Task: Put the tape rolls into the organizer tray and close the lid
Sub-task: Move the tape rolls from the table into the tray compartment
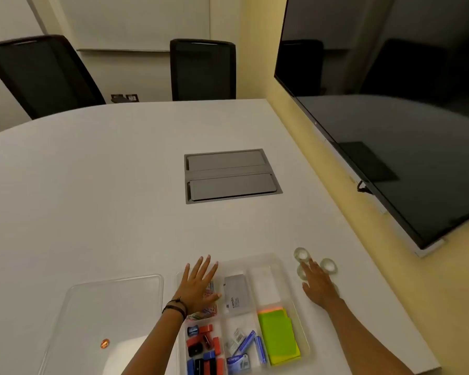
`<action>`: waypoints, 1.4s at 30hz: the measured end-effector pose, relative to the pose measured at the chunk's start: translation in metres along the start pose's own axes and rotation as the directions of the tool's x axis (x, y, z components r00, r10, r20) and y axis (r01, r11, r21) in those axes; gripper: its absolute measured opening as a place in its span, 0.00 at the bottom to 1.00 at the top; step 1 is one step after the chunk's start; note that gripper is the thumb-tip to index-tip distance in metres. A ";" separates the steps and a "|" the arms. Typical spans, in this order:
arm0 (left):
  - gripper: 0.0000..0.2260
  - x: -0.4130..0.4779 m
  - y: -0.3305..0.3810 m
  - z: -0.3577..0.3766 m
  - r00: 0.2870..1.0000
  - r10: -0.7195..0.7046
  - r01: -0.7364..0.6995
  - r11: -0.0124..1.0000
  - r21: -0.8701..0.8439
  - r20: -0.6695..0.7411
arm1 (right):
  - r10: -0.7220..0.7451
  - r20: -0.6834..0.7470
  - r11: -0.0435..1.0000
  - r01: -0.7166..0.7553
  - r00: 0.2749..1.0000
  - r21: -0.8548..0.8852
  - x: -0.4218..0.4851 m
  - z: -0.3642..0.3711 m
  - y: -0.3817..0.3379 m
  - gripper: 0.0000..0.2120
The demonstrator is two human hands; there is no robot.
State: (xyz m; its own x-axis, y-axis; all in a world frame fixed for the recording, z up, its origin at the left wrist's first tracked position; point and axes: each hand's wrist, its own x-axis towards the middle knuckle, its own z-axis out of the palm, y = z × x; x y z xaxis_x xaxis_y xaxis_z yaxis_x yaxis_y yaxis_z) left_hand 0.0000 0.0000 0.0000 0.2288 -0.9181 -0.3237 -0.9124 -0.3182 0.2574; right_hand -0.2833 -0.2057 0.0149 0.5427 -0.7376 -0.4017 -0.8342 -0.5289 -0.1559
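A clear organizer tray (279, 262) with several compartments sits on the white table at the bottom centre. Its far right compartment (263, 285) looks empty. Clear tape rolls lie on the table just right of the tray: one (301, 254) farthest away, one (328, 265) to the right, and one (301, 273) partly under my fingers. My right hand (318, 286) lies flat and spread over that roll, holding nothing. My left hand (199, 284) hovers open over the tray's far left compartment. The clear lid (111, 307) lies flat on the table left of the tray.
The tray holds a grey box (237, 293), green sticky notes (278, 336), sharpeners and erasers (203, 347), staple boxes (244, 347). A grey cable hatch (230, 175) is set in the table centre. A large dark screen (390, 104) hangs on the right wall. Two black chairs stand beyond the table.
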 end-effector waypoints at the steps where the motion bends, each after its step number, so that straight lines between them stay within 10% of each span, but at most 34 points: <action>1: 0.37 0.002 -0.001 0.002 1.000 0.012 -0.012 1.000 0.009 -0.022 | 0.018 0.022 1.000 -0.018 1.000 -0.007 0.003 0.001 0.000 0.30; 24: 0.31 0.010 -0.013 -0.002 0.987 0.084 -0.082 0.996 0.016 -0.140 | 0.179 -0.141 0.982 -0.167 0.974 0.092 0.032 0.026 -0.017 0.21; 33: 0.31 0.017 -0.017 0.004 0.983 0.101 -0.102 0.995 0.001 -0.156 | 0.259 -0.294 0.793 -0.029 0.920 0.608 0.034 0.001 -0.029 0.19; 37: 0.29 0.022 -0.020 0.009 0.975 0.142 -0.157 0.985 -0.074 -0.172 | 0.179 -0.304 0.590 0.145 0.936 0.794 0.030 -0.012 -0.047 0.13; 42: 0.39 0.023 -0.017 0.012 0.975 0.113 -0.130 0.989 -0.076 -0.190 | -0.028 -0.200 0.672 0.167 0.979 0.721 0.023 -0.003 -0.065 0.14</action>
State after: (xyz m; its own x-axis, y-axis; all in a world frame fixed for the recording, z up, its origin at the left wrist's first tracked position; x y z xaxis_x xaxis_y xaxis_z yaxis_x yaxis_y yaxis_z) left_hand 0.0164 -0.0133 -0.0225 0.1842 -0.9763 -0.1138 -0.9058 -0.2135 0.3661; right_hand -0.2167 -0.1896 0.0182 0.5748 -0.7914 -0.2082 -0.5406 -0.1762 -0.8226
